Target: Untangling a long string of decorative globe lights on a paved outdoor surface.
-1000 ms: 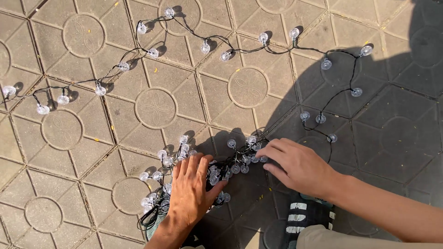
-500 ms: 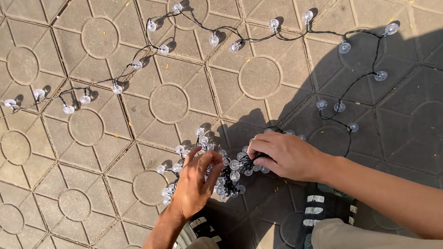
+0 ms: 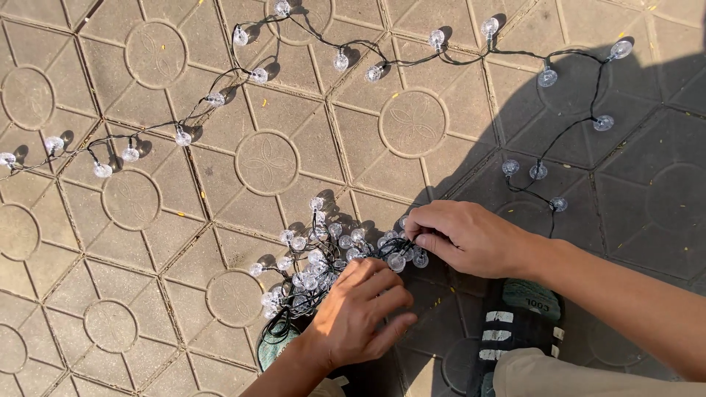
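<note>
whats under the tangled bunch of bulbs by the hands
The tangled bunch of bulbs lies on the patterned paving; its lower end overlaps a green shoe toe. The left hand and right hand cover its right side, hiding what lies beneath.

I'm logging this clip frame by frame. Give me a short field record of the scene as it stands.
Setting: patterned paving, part sun, part shadow
Left hand: on the tangled bulb cluster
Right hand: fingers pinching bulbs at the cluster's right edge
Light string: dark wire with clear round bulbs, laid out in a loose arc across the paving
Shoes: dark with white stripes, at bottom edge
</note>
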